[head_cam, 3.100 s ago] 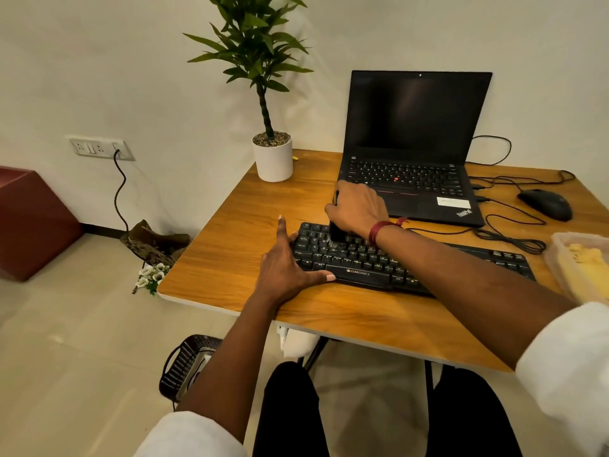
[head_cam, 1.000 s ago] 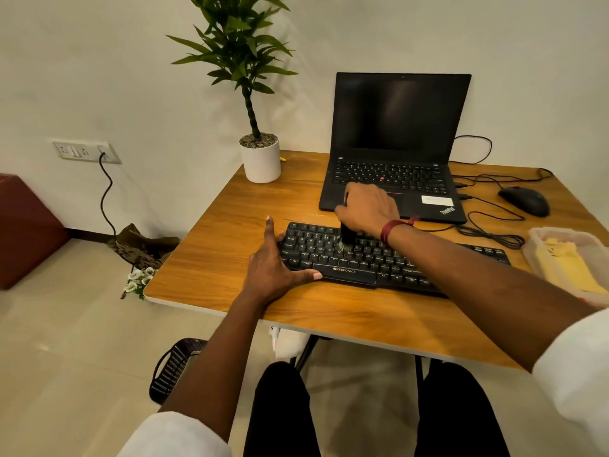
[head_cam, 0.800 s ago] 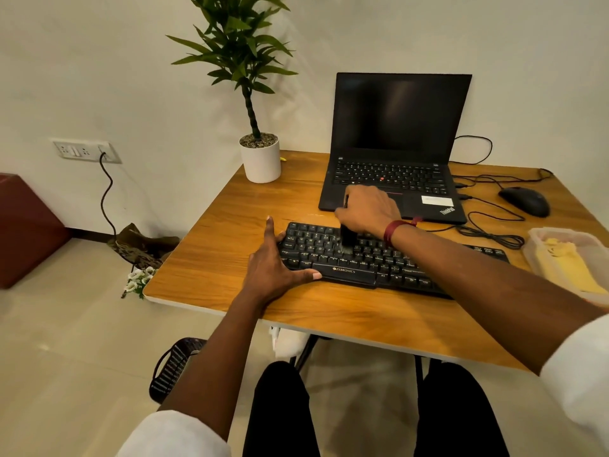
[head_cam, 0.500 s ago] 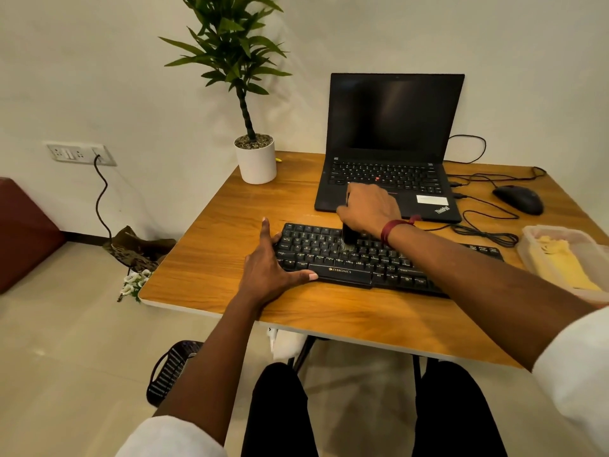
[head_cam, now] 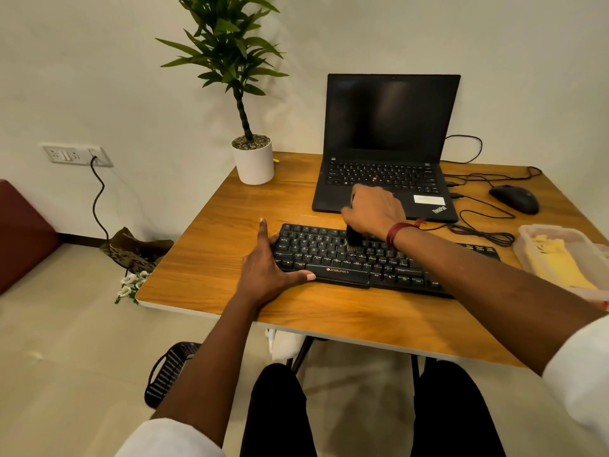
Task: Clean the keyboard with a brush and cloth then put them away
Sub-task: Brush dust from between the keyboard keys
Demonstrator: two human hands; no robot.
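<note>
The right grip [head_cam: 372, 209] held a small black brush [head_cam: 353, 237] bristles-down mid black plastic keyboard [head_cam: 329, 258]. The left grip [head_cam: 263, 272], spread flat, braced the keyboard's left end on the wooden surface [head_cam: 214, 245]. Risk: hard strokes could dislodge keycaps.

Looks like my home office: wooden desk [head_cam: 329, 311], laptop [head_cam: 389, 143], mouse [head_cam: 514, 198], potted plant [head_cam: 244, 127], wall socket [head_cam: 75, 155].

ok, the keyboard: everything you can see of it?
The keyboard is black, looks plastic, with pale key legends and ZEBRONICS at its front edge. It lies flat on the table, before the laptop. The left hand braces its left end; the right hand holds a brush, bristles down, on its middle keys.
</note>
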